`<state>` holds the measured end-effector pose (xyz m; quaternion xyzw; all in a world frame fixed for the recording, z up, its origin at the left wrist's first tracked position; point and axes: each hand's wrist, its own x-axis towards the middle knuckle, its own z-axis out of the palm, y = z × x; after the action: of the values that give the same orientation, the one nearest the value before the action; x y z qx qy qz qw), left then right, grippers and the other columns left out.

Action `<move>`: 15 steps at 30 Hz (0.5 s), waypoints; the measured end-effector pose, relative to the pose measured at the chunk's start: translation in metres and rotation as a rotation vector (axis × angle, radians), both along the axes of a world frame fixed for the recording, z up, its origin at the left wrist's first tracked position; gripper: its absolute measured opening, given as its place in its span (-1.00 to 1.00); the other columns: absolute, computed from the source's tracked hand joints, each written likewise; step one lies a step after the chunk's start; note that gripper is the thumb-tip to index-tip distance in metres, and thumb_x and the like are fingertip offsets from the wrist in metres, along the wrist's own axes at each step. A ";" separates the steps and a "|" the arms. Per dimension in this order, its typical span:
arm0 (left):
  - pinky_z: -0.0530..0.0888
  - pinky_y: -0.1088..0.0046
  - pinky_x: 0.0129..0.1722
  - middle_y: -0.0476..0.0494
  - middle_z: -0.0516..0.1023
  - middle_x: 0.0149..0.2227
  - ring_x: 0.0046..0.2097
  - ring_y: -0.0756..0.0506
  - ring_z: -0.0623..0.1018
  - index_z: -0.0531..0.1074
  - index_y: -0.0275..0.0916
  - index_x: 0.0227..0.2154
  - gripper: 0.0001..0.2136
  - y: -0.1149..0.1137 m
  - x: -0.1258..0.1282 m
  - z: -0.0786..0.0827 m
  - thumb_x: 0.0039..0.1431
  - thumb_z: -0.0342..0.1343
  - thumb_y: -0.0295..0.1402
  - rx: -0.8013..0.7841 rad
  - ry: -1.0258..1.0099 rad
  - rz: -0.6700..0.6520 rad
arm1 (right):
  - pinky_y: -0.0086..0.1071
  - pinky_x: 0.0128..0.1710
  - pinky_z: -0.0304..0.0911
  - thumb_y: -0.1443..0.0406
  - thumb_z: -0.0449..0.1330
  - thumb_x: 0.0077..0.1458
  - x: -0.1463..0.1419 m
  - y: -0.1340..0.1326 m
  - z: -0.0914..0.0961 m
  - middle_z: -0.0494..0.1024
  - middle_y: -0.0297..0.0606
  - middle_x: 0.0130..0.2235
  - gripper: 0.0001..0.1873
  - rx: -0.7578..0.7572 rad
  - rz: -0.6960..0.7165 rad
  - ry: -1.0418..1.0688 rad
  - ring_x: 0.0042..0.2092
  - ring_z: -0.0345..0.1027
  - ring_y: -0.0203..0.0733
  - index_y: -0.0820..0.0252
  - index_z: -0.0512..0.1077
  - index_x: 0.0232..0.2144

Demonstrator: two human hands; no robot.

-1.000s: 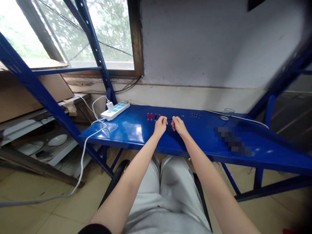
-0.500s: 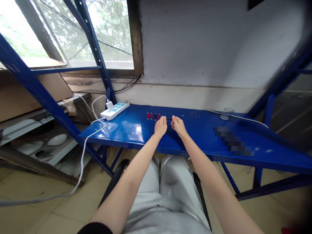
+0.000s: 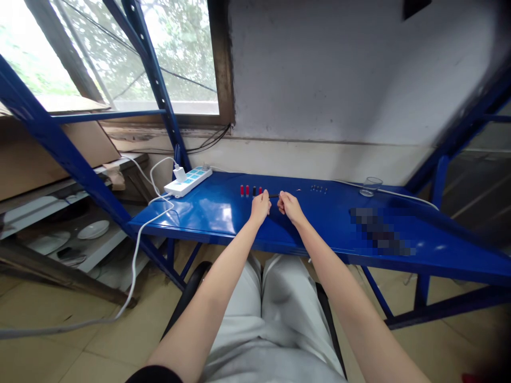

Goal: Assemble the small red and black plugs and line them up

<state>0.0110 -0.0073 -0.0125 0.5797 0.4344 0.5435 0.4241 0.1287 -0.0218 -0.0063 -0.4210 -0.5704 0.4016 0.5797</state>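
Note:
Above the blue table, my left hand and my right hand are both closed, fingers pinched. Between them a thin black stick-like piece spans the gap, one end at each hand; its exact kind is too small to make out. Just behind and left of my left hand, small cylinders stand in a row: a red one, another red one, a black one and a red one partly hidden by the hand.
Several tiny metallic parts lie toward the back right, near a clear glass. A blurred dark object rests at the right. On the left is a white power strip with a plug and cable; blue posts frame the table.
Both hands have shifted slightly left, and the black piece between them has moved with them. The cylinders and other things on the table stay put.

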 end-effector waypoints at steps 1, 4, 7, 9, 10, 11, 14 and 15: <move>0.21 0.55 -0.67 0.06 0.22 -0.73 -0.72 0.09 0.24 0.15 -0.23 -0.66 -0.57 0.000 0.000 0.000 0.18 -0.19 -0.05 -0.003 -0.005 0.004 | -0.47 -0.71 -0.06 -0.12 0.04 -0.01 0.000 0.000 0.000 0.12 -0.51 -0.70 -0.53 0.001 0.008 0.002 -0.71 -0.02 -0.43 0.10 0.09 -0.59; 0.20 0.56 -0.68 0.05 0.24 -0.73 -0.73 0.10 0.24 0.15 -0.24 -0.67 -0.56 0.002 -0.001 -0.001 0.18 -0.19 -0.03 0.001 -0.007 0.017 | -0.47 -0.71 -0.06 -0.11 0.04 -0.01 0.000 0.001 -0.001 0.14 -0.51 -0.70 -0.54 -0.002 0.035 0.005 -0.71 0.00 -0.43 0.11 0.10 -0.58; 0.20 0.57 -0.68 0.05 0.24 -0.73 -0.72 0.11 0.24 0.15 -0.24 -0.68 -0.55 0.004 -0.001 -0.003 0.18 -0.20 -0.03 0.008 -0.009 0.032 | -0.48 -0.69 -0.05 -0.08 0.03 0.00 0.001 0.002 -0.002 0.17 -0.52 -0.69 -0.58 -0.012 0.052 0.009 -0.71 0.03 -0.43 0.11 0.11 -0.56; 0.20 0.57 -0.68 0.05 0.24 -0.73 -0.72 0.11 0.24 0.14 -0.24 -0.68 -0.55 0.004 -0.002 -0.003 0.18 -0.20 -0.03 -0.002 -0.021 0.048 | -0.48 -0.69 -0.04 -0.04 0.03 0.02 0.002 0.003 -0.002 0.19 -0.52 -0.67 -0.62 -0.023 0.053 0.018 -0.71 0.04 -0.43 0.11 0.12 -0.54; 0.20 0.57 -0.68 0.04 0.24 -0.73 -0.72 0.11 0.23 0.14 -0.24 -0.68 -0.55 0.004 -0.002 -0.003 0.18 -0.20 -0.03 -0.008 -0.024 0.057 | -0.49 -0.69 -0.04 -0.03 0.02 0.02 0.003 0.003 -0.002 0.20 -0.52 -0.67 -0.64 -0.029 0.052 0.021 -0.70 0.04 -0.43 0.11 0.13 -0.52; 0.20 0.57 -0.68 0.04 0.25 -0.72 -0.72 0.11 0.24 0.15 -0.24 -0.68 -0.55 0.004 -0.002 -0.003 0.18 -0.20 -0.03 -0.011 -0.024 0.066 | -0.49 -0.69 -0.04 -0.01 0.02 0.03 0.003 0.003 -0.003 0.21 -0.53 -0.66 -0.65 -0.034 0.047 0.020 -0.70 0.04 -0.43 0.11 0.13 -0.51; 0.21 0.57 -0.66 0.03 0.27 -0.69 -0.70 0.10 0.25 0.18 -0.24 -0.66 -0.55 0.002 -0.003 -0.001 0.19 -0.21 -0.02 0.000 0.001 0.094 | -0.50 -0.68 -0.04 0.01 0.01 0.05 0.004 0.002 -0.004 0.23 -0.53 -0.65 -0.68 -0.024 0.027 -0.010 -0.70 0.05 -0.43 0.11 0.16 -0.48; 0.22 0.56 -0.65 0.03 0.28 -0.68 -0.69 0.09 0.27 0.19 -0.24 -0.65 -0.55 0.001 -0.004 0.000 0.19 -0.21 -0.01 0.015 0.020 0.104 | -0.50 -0.68 -0.03 0.00 0.01 0.05 0.004 0.001 -0.004 0.23 -0.53 -0.65 -0.68 -0.008 0.017 -0.027 -0.70 0.05 -0.44 0.11 0.16 -0.48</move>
<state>0.0074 -0.0064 -0.0122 0.5649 0.4642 0.5621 0.3865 0.1329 -0.0209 -0.0098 -0.4241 -0.5799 0.4031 0.5669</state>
